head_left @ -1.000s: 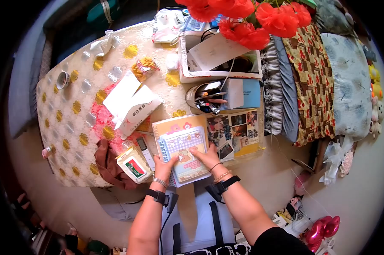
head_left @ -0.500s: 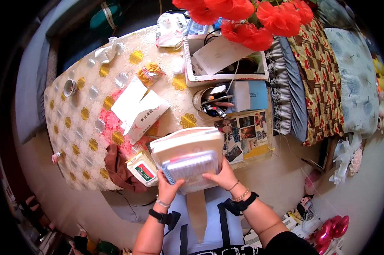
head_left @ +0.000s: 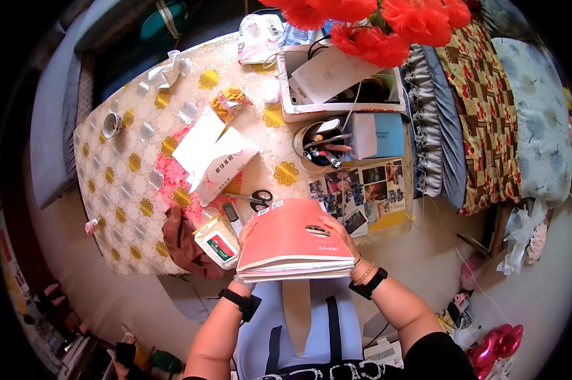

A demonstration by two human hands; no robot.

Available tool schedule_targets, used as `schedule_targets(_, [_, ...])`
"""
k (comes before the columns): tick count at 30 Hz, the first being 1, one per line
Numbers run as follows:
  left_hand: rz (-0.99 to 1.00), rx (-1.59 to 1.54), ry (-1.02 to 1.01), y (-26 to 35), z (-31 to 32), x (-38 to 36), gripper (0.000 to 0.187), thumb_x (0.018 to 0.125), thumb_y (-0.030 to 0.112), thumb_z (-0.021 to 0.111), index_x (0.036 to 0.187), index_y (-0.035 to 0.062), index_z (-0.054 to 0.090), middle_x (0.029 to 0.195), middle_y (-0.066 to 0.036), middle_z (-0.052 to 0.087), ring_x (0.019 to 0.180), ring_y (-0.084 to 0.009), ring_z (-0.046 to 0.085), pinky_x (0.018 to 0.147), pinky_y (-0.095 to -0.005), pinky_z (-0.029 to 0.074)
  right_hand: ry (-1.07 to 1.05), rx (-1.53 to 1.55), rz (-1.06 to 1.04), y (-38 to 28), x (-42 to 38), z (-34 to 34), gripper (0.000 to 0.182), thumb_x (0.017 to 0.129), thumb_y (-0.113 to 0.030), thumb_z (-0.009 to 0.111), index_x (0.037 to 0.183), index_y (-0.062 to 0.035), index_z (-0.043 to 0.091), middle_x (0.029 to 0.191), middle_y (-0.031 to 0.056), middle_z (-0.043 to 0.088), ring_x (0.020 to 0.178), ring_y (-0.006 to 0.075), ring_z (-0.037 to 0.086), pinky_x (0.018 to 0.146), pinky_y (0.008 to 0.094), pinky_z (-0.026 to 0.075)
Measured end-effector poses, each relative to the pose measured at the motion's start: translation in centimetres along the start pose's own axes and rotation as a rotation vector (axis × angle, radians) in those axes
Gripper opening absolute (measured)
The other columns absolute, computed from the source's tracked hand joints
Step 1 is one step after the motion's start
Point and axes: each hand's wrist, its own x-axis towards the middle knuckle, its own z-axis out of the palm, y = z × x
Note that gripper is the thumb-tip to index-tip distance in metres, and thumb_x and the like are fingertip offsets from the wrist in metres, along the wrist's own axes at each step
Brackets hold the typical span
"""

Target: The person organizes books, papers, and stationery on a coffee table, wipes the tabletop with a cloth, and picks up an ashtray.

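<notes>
A stack of books and notebooks with a red-pink cover (head_left: pixel 292 237) on top is held level over the near table edge, its page edges facing me. My left hand (head_left: pixel 246 233) grips the left side, its fingers partly hidden by the stack. At the right side my right hand (head_left: pixel 340 233) is closed round the edge, fingers at the top corner. Just beyond the stack lie black-handled scissors (head_left: pixel 259 200) and a small grey device (head_left: pixel 232 215). A pack of wipes (head_left: pixel 217 244) is left of my left hand.
On the patterned tablecloth (head_left: pixel 134 190) stand a tissue box (head_left: pixel 221 172), a pen holder (head_left: pixel 321 144), a white bin of papers (head_left: pixel 343 113), a snack bag (head_left: pixel 229 101) and a cup (head_left: pixel 112 125). Red flowers (head_left: pixel 419 24) hang at the top. A brown cloth (head_left: pixel 187 247) lies left.
The stack has turned over, so a red-pink cover now faces up instead of the clear spiral-bound item. Both hands have shifted to its sides. Scissors and the grey device have come into view.
</notes>
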Motion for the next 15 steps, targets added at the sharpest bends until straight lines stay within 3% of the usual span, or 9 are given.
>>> schedule_targets(3, [0.04, 0.174, -0.046, 1.2, -0.2, 0.1, 0.026, 0.085, 0.007, 0.041, 0.108, -0.0051, 0.044, 0.107, -0.014, 0.048, 0.101, -0.0197, 0.049, 0.084, -0.0286, 0.044, -0.013, -0.063, 0.018, 0.7, 0.1, 0.0, 0.058, 0.069, -0.012, 0.064, 0.119, -0.006, 0.035, 0.12, 0.0143, 0.042, 0.115, 0.0305, 0.04, 0.097, 0.0356, 0.032])
schedule_targets(6, [-0.156, -0.281, 0.058, 1.9, 0.5, -0.1, 0.027, 0.085, 0.008, 0.043, 0.108, -0.0044, 0.044, 0.108, -0.014, 0.048, 0.1, -0.0196, 0.049, 0.084, -0.0289, 0.044, -0.006, -0.034, -0.077, 1.4, -0.1, 0.0, 0.05, 0.071, -0.01, 0.06, 0.116, -0.0066, 0.037, 0.119, 0.0155, 0.042, 0.114, 0.03, 0.04, 0.097, 0.0348, 0.032])
schedule_targets(8, [-0.076, 0.01, 0.13, -1.4, 0.4, -0.6, 0.026, 0.086, 0.012, 0.043, 0.108, -0.002, 0.046, 0.108, -0.013, 0.049, 0.096, -0.0188, 0.051, 0.084, -0.0291, 0.044, 0.0, -0.012, -0.073, 1.4, -0.1, -0.1, 0.045, 0.073, -0.01, 0.058, 0.114, -0.0063, 0.039, 0.118, 0.0165, 0.043, 0.112, 0.0315, 0.041, 0.096, 0.0352, 0.033])
schedule_targets(10, [-0.375, -0.599, -0.007, 2.6, -0.4, 0.4, 0.039, 0.079, 0.01, 0.056, 0.113, 0.0009, 0.039, 0.11, -0.011, 0.046, 0.105, -0.021, 0.044, 0.093, -0.0294, 0.034, 0.022, -0.012, -0.081, 0.9, 0.1, -0.2, 0.045, 0.071, -0.008, 0.058, 0.113, -0.0062, 0.04, 0.115, 0.0166, 0.045, 0.109, 0.0321, 0.043, 0.096, 0.036, 0.034])
schedule_targets(13, [-0.055, 0.384, -0.245, -0.3, -4.5, -3.7, 0.029, 0.081, 0.014, 0.055, 0.107, 0.0013, 0.052, 0.103, -0.013, 0.056, 0.098, -0.0246, 0.052, 0.084, -0.0331, 0.042, 0.0, -0.101, -0.054, -1.6, 0.6, -0.6, 0.059, 0.06, -0.009, 0.069, 0.111, -0.007, 0.04, 0.11, 0.015, 0.048, 0.104, 0.033, 0.045, 0.093, 0.0411, 0.035])
schedule_targets(14, [-0.03, 0.401, -0.314, 2.1, -5.8, -4.1, 0.032, 0.081, 0.016, 0.055, 0.11, 0.003, 0.051, 0.107, -0.013, 0.055, 0.101, -0.0247, 0.051, 0.085, -0.0337, 0.042, 0.027, -0.131, -0.153, -3.5, 0.7, -1.2, 0.066, 0.055, -0.012, 0.073, 0.112, -0.0075, 0.039, 0.108, 0.014, 0.048, 0.103, 0.033, 0.046, 0.093, 0.0437, 0.034])
schedule_targets(15, [-0.006, 0.422, -0.383, 5.9, -7.2, -4.2, 0.036, 0.08, 0.018, 0.056, 0.113, 0.0046, 0.051, 0.111, -0.012, 0.054, 0.104, -0.0248, 0.05, 0.087, -0.0344, 0.041, 0.015, -0.107, -0.121, -6.3, 0.5, -2.1, 0.07, 0.053, -0.014, 0.075, 0.112, -0.0075, 0.038, 0.108, 0.0132, 0.048, 0.102, 0.033, 0.046, 0.094, 0.0438, 0.033])
